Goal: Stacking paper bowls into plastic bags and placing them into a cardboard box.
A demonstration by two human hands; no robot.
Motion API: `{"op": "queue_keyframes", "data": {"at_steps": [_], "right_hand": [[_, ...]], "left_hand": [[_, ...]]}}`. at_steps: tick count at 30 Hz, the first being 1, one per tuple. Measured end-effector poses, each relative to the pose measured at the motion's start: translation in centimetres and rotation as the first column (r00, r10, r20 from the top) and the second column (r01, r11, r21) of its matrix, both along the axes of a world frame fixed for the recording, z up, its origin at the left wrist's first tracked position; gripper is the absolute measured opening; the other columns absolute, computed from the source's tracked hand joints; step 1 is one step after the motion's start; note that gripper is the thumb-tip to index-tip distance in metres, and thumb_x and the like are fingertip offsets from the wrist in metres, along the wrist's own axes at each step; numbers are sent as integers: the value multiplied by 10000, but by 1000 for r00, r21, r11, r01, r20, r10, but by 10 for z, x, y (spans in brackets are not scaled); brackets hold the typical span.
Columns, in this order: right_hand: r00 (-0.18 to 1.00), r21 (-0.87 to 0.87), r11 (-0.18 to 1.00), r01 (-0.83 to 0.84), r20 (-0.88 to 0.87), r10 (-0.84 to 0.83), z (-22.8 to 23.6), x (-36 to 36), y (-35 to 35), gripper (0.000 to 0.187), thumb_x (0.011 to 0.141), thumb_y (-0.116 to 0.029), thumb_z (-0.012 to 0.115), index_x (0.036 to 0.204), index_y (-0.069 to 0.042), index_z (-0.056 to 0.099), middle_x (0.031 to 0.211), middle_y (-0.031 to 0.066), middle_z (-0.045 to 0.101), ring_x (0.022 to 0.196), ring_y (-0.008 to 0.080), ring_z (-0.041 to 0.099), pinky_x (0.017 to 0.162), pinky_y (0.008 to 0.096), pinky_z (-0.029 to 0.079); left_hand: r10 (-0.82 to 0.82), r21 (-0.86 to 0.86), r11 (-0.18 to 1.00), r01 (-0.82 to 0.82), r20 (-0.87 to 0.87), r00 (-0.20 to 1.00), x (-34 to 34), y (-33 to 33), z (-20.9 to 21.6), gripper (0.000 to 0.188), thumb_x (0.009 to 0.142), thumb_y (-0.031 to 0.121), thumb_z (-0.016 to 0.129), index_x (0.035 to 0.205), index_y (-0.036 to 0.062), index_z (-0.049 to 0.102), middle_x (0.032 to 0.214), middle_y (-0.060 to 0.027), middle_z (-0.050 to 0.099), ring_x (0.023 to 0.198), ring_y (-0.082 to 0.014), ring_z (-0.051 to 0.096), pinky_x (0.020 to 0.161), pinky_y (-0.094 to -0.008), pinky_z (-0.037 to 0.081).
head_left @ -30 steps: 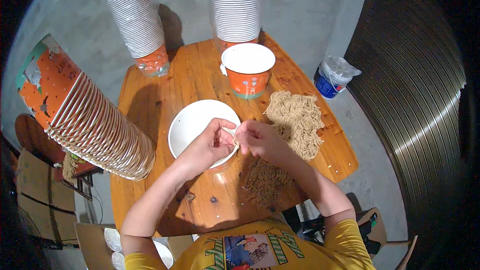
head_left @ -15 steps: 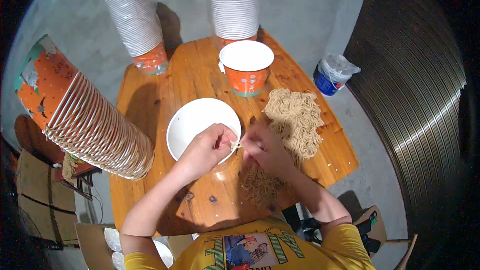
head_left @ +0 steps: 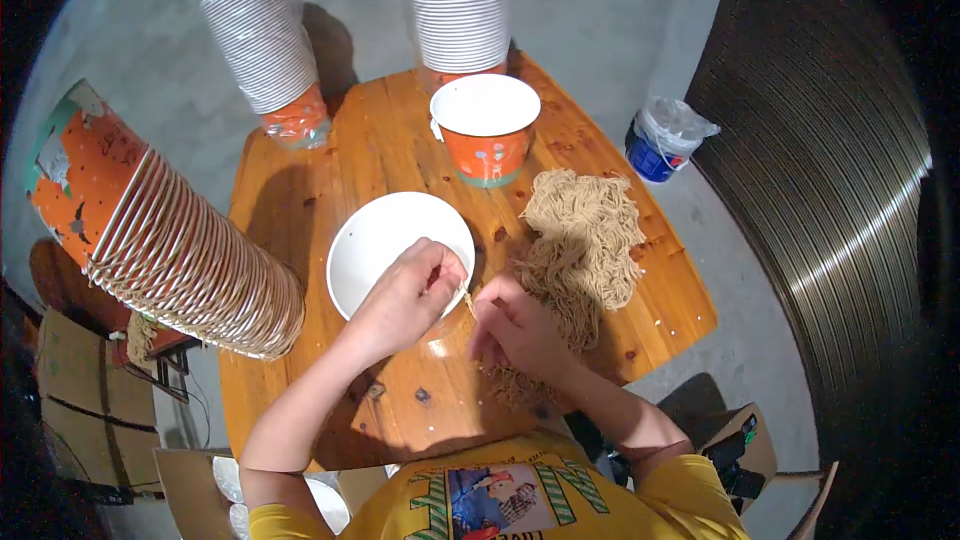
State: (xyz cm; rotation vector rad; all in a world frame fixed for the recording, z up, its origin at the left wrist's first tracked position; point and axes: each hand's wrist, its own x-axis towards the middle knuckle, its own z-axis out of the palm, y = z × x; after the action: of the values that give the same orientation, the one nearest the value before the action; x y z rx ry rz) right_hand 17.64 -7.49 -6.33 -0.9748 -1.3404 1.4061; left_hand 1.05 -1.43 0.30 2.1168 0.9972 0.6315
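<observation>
A white-lined paper tub (head_left: 385,230) stands on the wooden table in front of me. At its near right rim, a thin piece of tan string (head_left: 468,298) runs between my hands. My left hand (head_left: 415,285) reaches over the rim and pinches the string between thumb and fingers. Just outside the rim, my right hand (head_left: 512,328) holds the other part of the string with closed fingers. A loose, wavy heap of tan string (head_left: 590,230) lies to the right, partly under my right forearm. Whether the string circles the tub is hidden.
An orange tub (head_left: 487,145) stands farther back. A tilted stack of tubs wound with string (head_left: 215,250) rises at the left. Two plastic-wrapped tub stacks (head_left: 262,40) (head_left: 457,10) stand at the table's far edge (head_left: 385,85). A blue and white bucket (head_left: 658,145) sits on the floor.
My right hand has dropped slightly down and left, away from my left hand's fingertips, and the string between them shows stretched. The left hand stays at the rim.
</observation>
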Motion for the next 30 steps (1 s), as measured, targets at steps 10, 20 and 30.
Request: {"op": "queue_keyframes", "data": {"at_steps": [10, 20, 30], "right_hand": [[999, -52, 998, 21, -42, -23, -2, -4, -4, 147, 993, -230, 342, 964, -98, 401, 647, 77, 620, 418, 81, 486, 400, 197, 372], [980, -37, 985, 171, 112, -166, 12, -10, -2, 289, 950, -359, 445, 1002, -76, 467, 550, 41, 545, 458, 112, 543, 416, 250, 421], [961, 93, 969, 229, 138, -240, -5, -15, -2, 152, 919, -210, 507, 835, -85, 497, 587, 19, 530, 481, 100, 547, 451, 256, 443]], "left_hand": [[0, -4, 1000, 0, 1, 1000, 1, 2, -2, 106, 900, 103, 517, 893, -2, 529, 877, -125, 518, 793, -252, 526, 729, -332, 435], [-10, 3, 1000, 9, 8, 1000, 1, 2, -3, 102, 895, 99, 520, 881, -1, 532, 866, -123, 520, 794, -259, 527, 726, -339, 432], [-18, 238, 971, 21, -16, 1000, 2, 0, -6, 86, 877, 85, 523, 843, 8, 510, 843, -148, 491, 830, -335, 506, 749, -387, 420]]}}
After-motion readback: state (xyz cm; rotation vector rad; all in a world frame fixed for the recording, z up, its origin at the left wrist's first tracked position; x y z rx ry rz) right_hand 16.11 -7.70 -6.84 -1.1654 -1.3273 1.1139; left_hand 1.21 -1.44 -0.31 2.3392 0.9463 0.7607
